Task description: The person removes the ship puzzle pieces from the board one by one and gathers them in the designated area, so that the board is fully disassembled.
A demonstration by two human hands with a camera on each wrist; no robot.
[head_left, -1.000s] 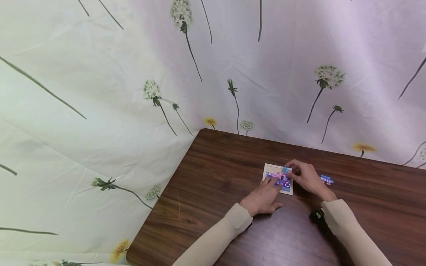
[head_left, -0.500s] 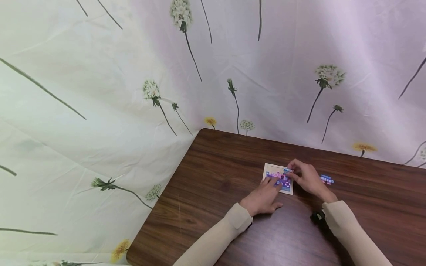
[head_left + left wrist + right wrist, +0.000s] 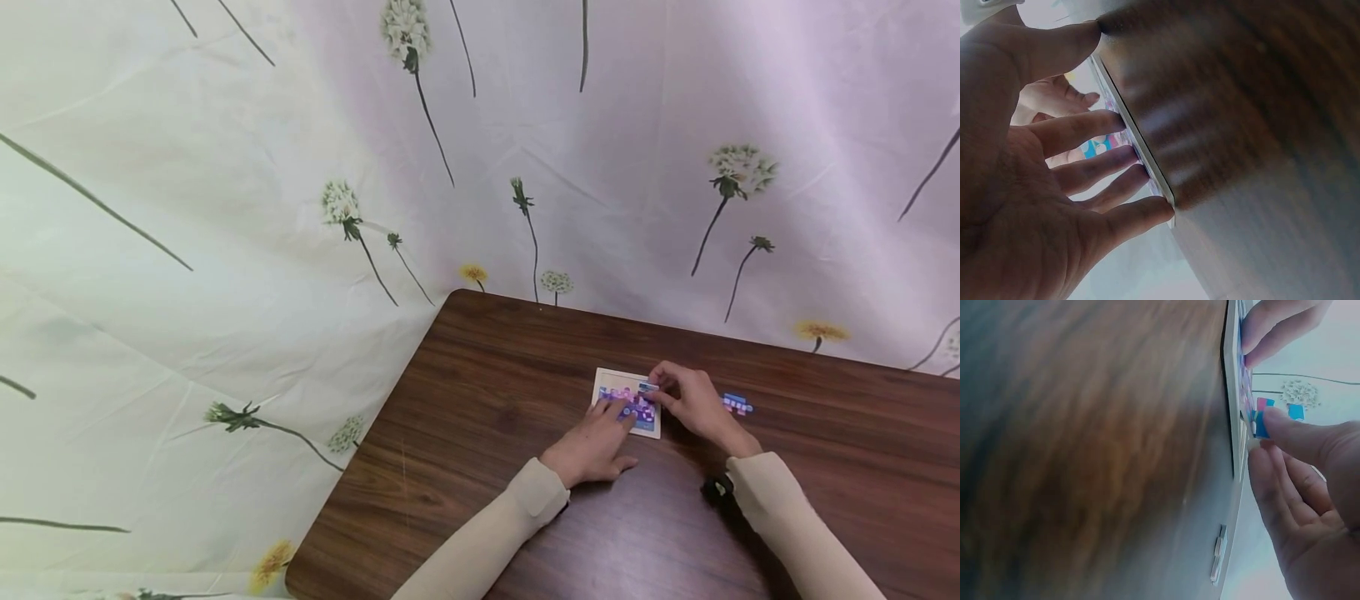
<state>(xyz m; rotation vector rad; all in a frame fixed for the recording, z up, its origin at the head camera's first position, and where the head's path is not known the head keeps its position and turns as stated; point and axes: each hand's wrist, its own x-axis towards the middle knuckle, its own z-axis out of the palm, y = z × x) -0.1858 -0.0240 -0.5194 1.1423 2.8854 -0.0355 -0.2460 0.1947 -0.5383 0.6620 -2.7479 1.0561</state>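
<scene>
A small puzzle board (image 3: 597, 388) with a pale frame lies on the table, partly filled with purple, pink and blue pieces. My left hand (image 3: 590, 447) rests its extended fingertips on the near left part of it; in the left wrist view those fingers (image 3: 1094, 172) reach over the board's edge. At the board's far right corner, my right hand (image 3: 692, 403) pinches a blue puzzle piece (image 3: 1262, 425) between thumb and fingers. That piece appears tilted against the board, and the fingers cover much of it.
Right of the board, beyond the right hand, lies a loose blue, pink and white puzzle piece (image 3: 737, 405). The dark wooden table (image 3: 517, 358) ends at a flower-printed cloth (image 3: 622, 208) behind and on the left. A black band (image 3: 717, 490) shows by the right cuff.
My right hand has shifted slightly right, and the blue puzzle piece has turned and come lower at the board's far right corner. The left hand has stayed in place.
</scene>
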